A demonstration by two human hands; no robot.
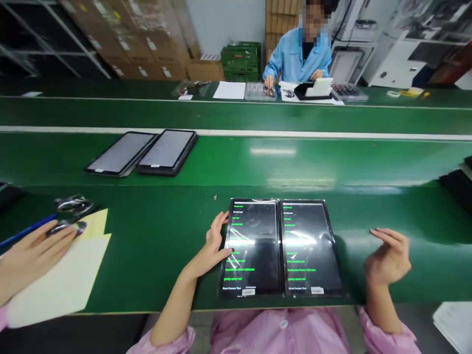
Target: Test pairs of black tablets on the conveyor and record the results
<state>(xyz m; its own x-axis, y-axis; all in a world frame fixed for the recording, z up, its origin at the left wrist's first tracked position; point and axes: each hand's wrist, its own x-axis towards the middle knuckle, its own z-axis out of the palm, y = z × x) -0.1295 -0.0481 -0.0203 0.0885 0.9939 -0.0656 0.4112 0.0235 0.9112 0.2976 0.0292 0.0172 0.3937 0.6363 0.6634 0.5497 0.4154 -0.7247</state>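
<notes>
the green bench [158, 221] ends just below my two tablets, so if i dragged either one carelessly towards me, its lower edge could slip over the front. the left tablet [254, 265] and right tablet [309, 263] lie flat, side by side and all but touching; a push from the left could knock one frame against the other, with no hand steadying the right one. glare crosses both screens, so i can't fairly read the middle rows, and a line could be misread there.

my left hand [212, 246] is at the left tablet's outer edge, thumb spread from the fingers, thumb tip on the border; a stray tap could register. my right hand [389, 258] hovers beyond the right tablet, fingers loosely bent, pinching nothing. the small white labels [248, 292] at the lower edges could get scuffed by a sliding thumb.
</notes>
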